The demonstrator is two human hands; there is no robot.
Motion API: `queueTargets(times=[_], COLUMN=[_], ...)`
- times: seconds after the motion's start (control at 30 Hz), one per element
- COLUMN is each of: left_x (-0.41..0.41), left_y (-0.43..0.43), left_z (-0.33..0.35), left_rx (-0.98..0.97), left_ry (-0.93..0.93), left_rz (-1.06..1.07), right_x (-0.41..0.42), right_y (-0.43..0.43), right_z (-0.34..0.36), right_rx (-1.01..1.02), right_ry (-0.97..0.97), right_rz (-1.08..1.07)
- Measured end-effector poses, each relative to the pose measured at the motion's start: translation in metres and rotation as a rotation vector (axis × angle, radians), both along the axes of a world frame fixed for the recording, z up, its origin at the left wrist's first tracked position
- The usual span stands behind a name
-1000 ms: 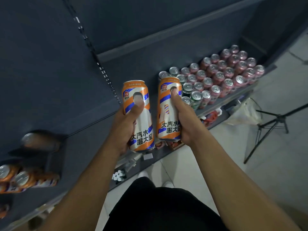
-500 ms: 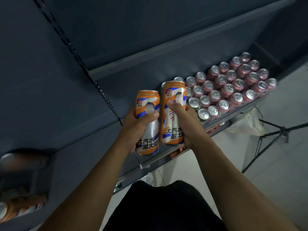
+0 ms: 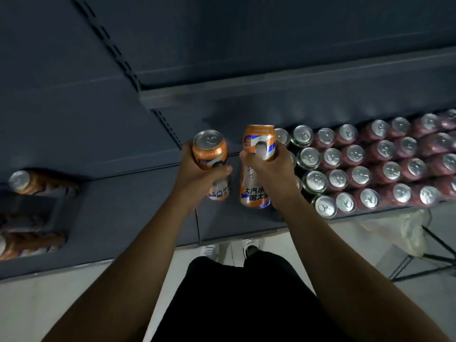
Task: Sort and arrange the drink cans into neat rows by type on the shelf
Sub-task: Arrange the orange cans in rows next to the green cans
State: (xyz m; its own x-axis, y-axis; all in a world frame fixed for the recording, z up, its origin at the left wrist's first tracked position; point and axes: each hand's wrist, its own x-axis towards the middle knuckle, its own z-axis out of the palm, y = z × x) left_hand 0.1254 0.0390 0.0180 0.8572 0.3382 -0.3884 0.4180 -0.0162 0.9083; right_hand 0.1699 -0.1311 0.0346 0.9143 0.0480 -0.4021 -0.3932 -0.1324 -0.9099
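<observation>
Both hands, left hand (image 3: 197, 171) and right hand (image 3: 269, 169), each clasp an orange can (image 3: 209, 149) above the shelf (image 3: 138, 193), apparently to start a row beside the green cans (image 3: 309, 157).

There is only one view, from a camera on the person's head. It looks forward and steeply down, almost from above, so the tops of the cans standing on the shelf (image 3: 138, 193) are seen as round lids. The shelf front edge runs across the middle of the picture, and below it the floor (image 3: 49, 304) and the person's own legs and shoes appear. The camera is near: both forearms fill the lower half. The wide lens bends the straight edges. No second view shares the scene.
</observation>
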Motion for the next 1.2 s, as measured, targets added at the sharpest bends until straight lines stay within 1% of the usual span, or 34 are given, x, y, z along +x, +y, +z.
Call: queueTargets(times=[0.07, 0.27, 0.33, 0.47, 0.57, 0.67, 0.77, 0.87, 1.03, 1.2], left_x=[0.005, 0.013, 0.015, 0.019, 0.023, 0.025, 0.027, 0.031, 0.045, 0.054], left_y=[0.000, 0.002, 0.002, -0.001, -0.002, 0.003, 0.001, -0.004, -0.004, -0.008], left_z=[-0.009, -0.038, -0.045, -0.064, -0.075, -0.093, -0.097, -0.101, -0.118, -0.130], left_rx=[0.002, 0.042, 0.088, 0.076, 0.095, 0.129, 0.184, 0.149, 0.154, 0.175], left_ry=[-0.012, -0.025, -0.023, 0.003, 0.034, 0.076, 0.115, 0.107, 0.105, 0.069], left_rz=[0.023, 0.052, 0.066, 0.101, 0.139, 0.112, 0.129, 0.166, 0.198, 0.171], right_x=[0.011, 0.030, 0.032, 0.038, 0.041, 0.042, 0.047, 0.052, 0.060, 0.061], right_y=[-0.002, 0.000, 0.003, 0.008, 0.014, 0.020, 0.024, 0.027, 0.030, 0.031], right_z=[-0.009, -0.035, -0.047, -0.064, -0.078, -0.089, -0.097, -0.105, -0.114, -0.123], right_rx=[-0.054, -0.083, -0.111, -0.178, -0.287, -0.336, -0.354, -0.362, -0.402, -0.398], right_ry=[-0.004, -0.022, -0.041, -0.051, -0.096, -0.121, -0.128, -0.117, -0.089, -0.073], right_rz=[0.021, 0.078, 0.116, 0.121, 0.131, 0.164, 0.180, 0.194, 0.159, 0.163])
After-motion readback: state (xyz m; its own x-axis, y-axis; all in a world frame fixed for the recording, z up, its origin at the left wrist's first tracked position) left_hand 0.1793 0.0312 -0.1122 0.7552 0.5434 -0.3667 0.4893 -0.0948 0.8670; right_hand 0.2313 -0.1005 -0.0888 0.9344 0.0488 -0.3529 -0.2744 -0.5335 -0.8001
